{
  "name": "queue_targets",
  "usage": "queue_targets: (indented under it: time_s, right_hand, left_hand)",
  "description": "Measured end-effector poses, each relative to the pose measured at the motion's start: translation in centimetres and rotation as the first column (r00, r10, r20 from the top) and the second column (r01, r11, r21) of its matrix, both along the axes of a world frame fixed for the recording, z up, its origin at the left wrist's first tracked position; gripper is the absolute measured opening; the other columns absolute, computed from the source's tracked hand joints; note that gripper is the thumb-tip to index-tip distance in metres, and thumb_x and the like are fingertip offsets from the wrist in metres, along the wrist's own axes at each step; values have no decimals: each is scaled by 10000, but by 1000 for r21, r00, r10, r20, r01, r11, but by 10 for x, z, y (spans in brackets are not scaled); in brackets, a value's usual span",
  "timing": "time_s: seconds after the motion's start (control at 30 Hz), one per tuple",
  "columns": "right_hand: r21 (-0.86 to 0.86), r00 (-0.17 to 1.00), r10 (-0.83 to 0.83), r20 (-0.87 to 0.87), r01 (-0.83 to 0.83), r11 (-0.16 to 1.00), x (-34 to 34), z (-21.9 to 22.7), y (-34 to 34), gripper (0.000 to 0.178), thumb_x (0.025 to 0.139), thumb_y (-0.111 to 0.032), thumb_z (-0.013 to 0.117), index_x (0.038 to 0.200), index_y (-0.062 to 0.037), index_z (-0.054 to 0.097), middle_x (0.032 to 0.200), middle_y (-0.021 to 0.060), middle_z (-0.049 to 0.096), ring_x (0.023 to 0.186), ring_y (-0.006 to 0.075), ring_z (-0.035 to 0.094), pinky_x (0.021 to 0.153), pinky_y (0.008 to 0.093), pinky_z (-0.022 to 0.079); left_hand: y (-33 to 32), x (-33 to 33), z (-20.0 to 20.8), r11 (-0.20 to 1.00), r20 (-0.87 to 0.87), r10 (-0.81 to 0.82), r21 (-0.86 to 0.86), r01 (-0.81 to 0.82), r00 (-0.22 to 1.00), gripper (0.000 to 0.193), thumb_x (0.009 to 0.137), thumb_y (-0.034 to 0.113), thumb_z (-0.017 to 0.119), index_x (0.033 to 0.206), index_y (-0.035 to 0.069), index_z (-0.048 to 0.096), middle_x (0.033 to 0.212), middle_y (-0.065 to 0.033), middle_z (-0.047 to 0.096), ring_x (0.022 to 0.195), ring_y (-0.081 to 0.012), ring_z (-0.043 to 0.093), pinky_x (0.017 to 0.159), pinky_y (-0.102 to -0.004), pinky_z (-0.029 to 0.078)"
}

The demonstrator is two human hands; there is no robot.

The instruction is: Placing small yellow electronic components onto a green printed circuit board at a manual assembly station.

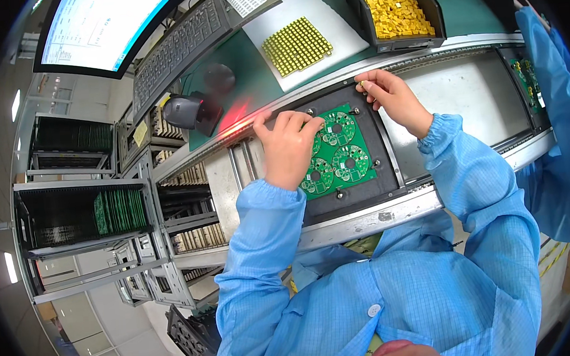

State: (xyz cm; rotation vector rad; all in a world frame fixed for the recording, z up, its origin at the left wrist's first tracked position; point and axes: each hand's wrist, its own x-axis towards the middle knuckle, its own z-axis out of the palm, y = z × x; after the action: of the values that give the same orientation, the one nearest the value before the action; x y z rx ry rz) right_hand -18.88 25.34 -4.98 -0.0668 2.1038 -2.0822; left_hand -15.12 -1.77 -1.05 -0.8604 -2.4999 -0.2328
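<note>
A green circuit board [353, 166] with round component patterns lies in a black carrier [384, 161] on the metal conveyor rail. My left hand [288, 145] rests palm down over the board's upper left part, its fingers apart and bent, covering that corner. One fingertip is at the board's upper edge. Above the carrier's upper right corner, my right hand [399, 102] pinches a small yellowish part between thumb and forefinger; its exact kind is too small to make out.
Beyond the rail are a block of yellow parts in rows [297, 46] on a white sheet [337, 25], a black bin of yellow pieces [392, 5], a scanner [188, 111], keyboard [180, 50] and monitor [102, 25]. Board racks [83, 215] stand left; another blue-sleeved person [549, 87] is right.
</note>
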Motion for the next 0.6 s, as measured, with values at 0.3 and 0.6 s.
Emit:
queue_targets:
  time_s: [0.3, 0.6]
  right_hand:
    - [16, 1000, -5, 1, 5, 1000, -1, 0, 1, 266, 1123, -170, 561, 1348, -64, 656, 1123, 11, 722, 893, 56, 589, 772, 226, 503]
    - [81, 998, 23, -59, -18, 997, 2, 9, -1, 258, 1116, -163, 575, 1334, -63, 670, 1141, 3, 730, 920, 48, 598, 785, 213, 487]
  left_hand:
    - [0, -4, 2, 997, -36, -6, -82, 3, 999, 137, 868, 168, 732, 974, 225, 798, 964, 63, 698, 1020, -148, 665, 1112, -562, 321]
    - [0, -3, 0, 1000, 20, -10, -5, 11, 1000, 205, 863, 133, 700, 1014, 225, 804, 974, 48, 682, 1023, -152, 666, 1119, -568, 312]
